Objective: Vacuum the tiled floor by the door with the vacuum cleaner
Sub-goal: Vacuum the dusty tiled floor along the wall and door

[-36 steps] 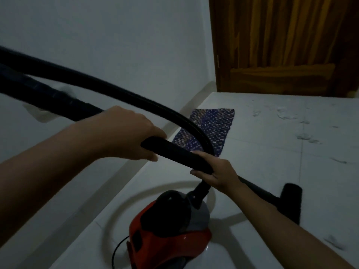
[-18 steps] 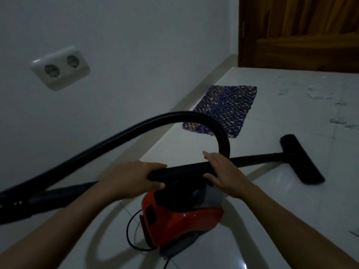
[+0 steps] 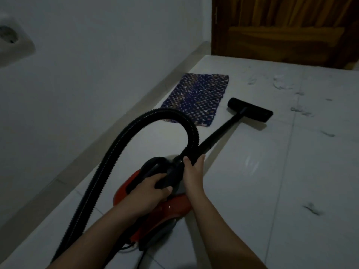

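Note:
A red and black vacuum cleaner (image 3: 171, 208) sits on the white tiled floor (image 3: 291, 171) just in front of me. Its ribbed black hose (image 3: 124, 140) arches up and over to the left. The black wand (image 3: 219, 133) runs forward to the floor nozzle (image 3: 250, 112), which lies flat on the tiles near the mat. My left hand (image 3: 149, 193) grips the wand's thick near end over the cleaner's body. My right hand (image 3: 193, 171) wraps around the same tube a little farther along. The wooden door (image 3: 281, 26) stands at the far end.
A dark blue patterned mat (image 3: 196, 98) lies along the left wall. Scraps of white debris (image 3: 279, 84) are scattered on the tiles by the door and at the right. A wall socket (image 3: 13, 39) sits at the upper left. A thin cord (image 3: 126, 247) trails under the cleaner.
Both hands have lowered the wand down onto the cleaner's body. The nozzle has swung from the near right to farther ahead beside the mat, and my view has tilted down.

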Demonstrator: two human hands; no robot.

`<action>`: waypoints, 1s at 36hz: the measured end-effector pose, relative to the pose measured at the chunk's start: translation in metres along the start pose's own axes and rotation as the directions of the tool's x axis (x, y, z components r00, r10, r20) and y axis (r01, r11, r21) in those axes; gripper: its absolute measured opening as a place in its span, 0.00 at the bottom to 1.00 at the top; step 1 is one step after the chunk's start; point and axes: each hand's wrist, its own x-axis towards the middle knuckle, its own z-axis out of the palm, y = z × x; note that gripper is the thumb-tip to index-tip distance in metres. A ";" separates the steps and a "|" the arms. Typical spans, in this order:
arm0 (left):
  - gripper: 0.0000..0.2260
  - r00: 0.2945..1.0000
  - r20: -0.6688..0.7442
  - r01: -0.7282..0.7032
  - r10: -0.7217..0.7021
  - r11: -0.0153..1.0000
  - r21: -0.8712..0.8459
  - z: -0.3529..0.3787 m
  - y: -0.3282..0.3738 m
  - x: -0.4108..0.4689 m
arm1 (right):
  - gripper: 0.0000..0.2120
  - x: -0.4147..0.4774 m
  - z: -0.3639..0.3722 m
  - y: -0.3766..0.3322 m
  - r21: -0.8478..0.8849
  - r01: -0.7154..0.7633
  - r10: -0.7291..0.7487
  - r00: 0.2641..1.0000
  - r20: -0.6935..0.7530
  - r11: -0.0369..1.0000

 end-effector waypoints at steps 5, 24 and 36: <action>0.14 0.986 0.166 0.007 0.017 0.990 -0.141 0.009 0.037 -0.029 | 0.28 -0.012 -0.010 -0.024 0.325 -0.102 0.137 0.987 -0.088 0.940; 0.21 0.938 0.341 0.158 -0.054 0.945 -0.285 0.013 0.155 -0.180 | 0.15 -0.158 -0.076 -0.168 0.498 -0.330 0.440 0.890 -0.118 0.802; 0.19 0.850 0.518 0.220 -0.098 0.959 -0.179 -0.003 0.173 -0.256 | 0.22 -0.252 -0.091 -0.189 0.549 -0.286 0.496 0.821 -0.283 0.786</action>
